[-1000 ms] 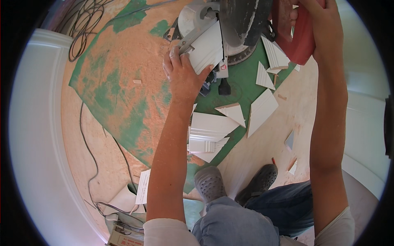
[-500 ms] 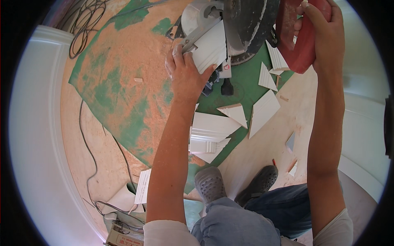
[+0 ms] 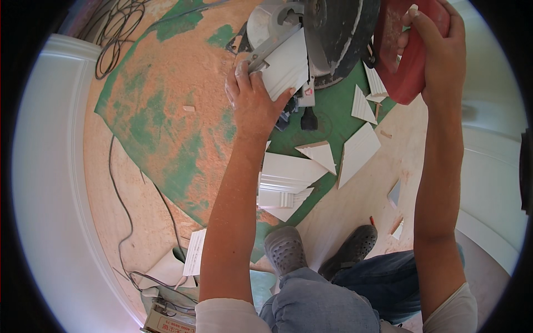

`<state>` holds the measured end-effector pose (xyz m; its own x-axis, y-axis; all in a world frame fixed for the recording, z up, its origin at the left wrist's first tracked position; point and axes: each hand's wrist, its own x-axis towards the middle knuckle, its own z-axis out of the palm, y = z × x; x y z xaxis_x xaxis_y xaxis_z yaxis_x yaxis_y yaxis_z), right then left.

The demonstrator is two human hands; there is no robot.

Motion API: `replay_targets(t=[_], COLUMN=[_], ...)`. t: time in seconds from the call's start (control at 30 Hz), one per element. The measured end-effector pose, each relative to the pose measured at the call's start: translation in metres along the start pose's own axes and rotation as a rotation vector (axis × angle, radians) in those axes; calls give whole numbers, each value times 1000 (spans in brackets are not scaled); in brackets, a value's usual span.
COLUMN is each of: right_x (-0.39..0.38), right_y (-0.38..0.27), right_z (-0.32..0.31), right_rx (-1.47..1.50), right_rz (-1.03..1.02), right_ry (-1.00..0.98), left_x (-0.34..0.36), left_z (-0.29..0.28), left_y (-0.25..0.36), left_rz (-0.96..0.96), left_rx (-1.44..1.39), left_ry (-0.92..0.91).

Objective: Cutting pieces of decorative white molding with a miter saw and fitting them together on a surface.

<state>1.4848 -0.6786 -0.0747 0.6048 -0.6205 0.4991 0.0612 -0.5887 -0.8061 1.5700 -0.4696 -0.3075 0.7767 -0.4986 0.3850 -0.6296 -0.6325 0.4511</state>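
Left hand [image 3: 255, 105] grips 1 white board [image 3: 287, 62], upper centre; right hand [image 3: 445, 55] clasps red handle [image 3: 404, 83], upper right; green mat [image 3: 141, 119] ends far left.

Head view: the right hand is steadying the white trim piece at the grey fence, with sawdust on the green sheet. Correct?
Wrong hand. The head view shows the left hand steadying the white trim piece at the grey fence, with sawdust on the green sheet.

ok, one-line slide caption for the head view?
Left hand holds a white moulding piece against the grey fence of a miter saw; right hand grips the red handle.
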Motion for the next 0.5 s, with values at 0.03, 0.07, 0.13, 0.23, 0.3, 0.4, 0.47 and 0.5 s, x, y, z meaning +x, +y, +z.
replay_targets(t=[0.03,0.07,0.13,0.23,0.3,0.4,0.47,0.5], right_x=[-1,-1,-1,-5,-7,-8,-10,-11], right_y=[-1,-2,1,3,7,14,4,5], right_z=[0,0,1,3,3,-1,0,2], right_rx=[-20,-39,-56,-67,-60,-118,-128,-127], right_rz=[0,1,11,26,32,-64,-27,-24], right_ry=[-7,-14,25,69,74,33,59,56], left_x=[0,-1,-1,-2,-4,-3,2,2], left_z=[0,-1,-1,-1,0,-1,-5,-4], left_y=[0,0,1,1,0,0,2,2], left_rz=[-4,-9,-3,3,2,-2,-6,-9], left_rx=[1,1,0,-10,-16,-24,-46,-44], left_ry=[-1,-2,1,1,-1,-4,-9,-12])
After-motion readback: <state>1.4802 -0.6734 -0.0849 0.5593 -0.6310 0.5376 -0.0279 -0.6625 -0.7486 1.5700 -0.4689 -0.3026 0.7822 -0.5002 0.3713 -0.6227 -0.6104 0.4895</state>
